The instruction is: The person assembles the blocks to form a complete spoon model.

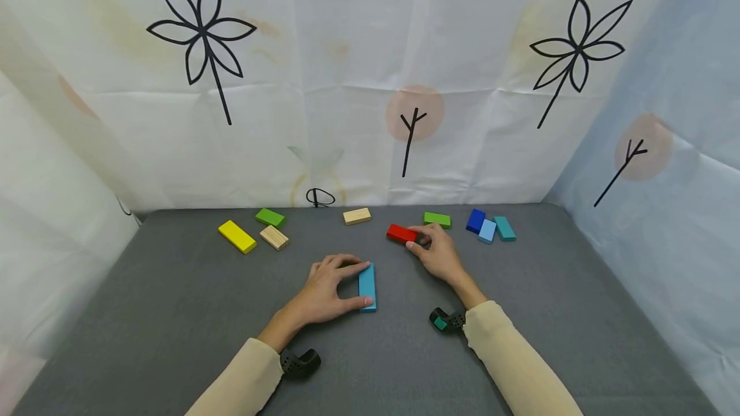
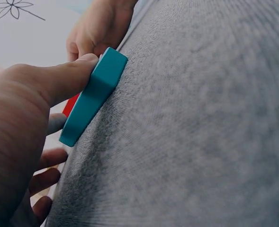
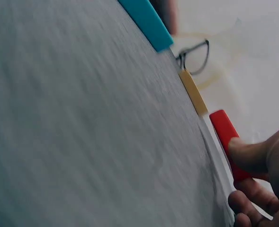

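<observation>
In the head view, my left hand point(image 1: 325, 289) grips a light blue block point(image 1: 367, 287) lying on the grey cloth, thumb at its near end and index finger at its far end. The left wrist view shows the thumb on this blue block point(image 2: 95, 94). My right hand point(image 1: 437, 251) pinches a red block point(image 1: 400, 234) by its right end, farther back and to the right. In the right wrist view, the thumb point(image 3: 246, 153) presses on the red block point(image 3: 223, 128), with fingers on its other side.
Toward the back left lie a yellow block point(image 1: 237, 237), a green block point(image 1: 270, 217) and a wooden block point(image 1: 274, 237). Another wooden block point(image 1: 356, 216) sits at back centre. Behind my right hand is a green block point(image 1: 437, 219); dark blue point(image 1: 476, 220), pale blue point(image 1: 487, 231) and teal point(image 1: 505, 228) blocks lie right.
</observation>
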